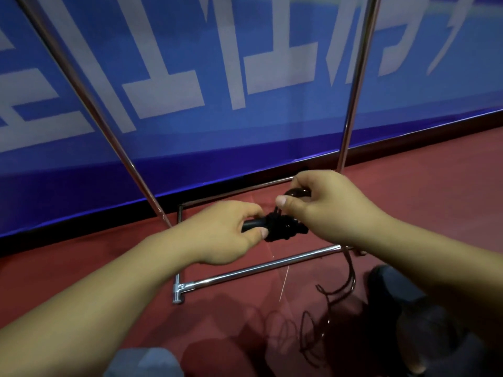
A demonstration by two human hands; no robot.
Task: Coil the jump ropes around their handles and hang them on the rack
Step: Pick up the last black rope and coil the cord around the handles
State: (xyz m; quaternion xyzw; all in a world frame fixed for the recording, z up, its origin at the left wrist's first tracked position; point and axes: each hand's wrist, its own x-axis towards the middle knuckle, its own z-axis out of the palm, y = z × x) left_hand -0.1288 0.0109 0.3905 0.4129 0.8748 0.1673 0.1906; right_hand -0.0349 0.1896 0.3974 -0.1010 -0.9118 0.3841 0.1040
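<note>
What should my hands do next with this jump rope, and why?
Probably bring the right hand around for another wrap onto the coil. The left hand grips the black handle with rope already bunched on it, yet loose rope trails down to the red floor.

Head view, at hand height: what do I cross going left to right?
left hand → black handle → wound rope bundle → right hand
</note>
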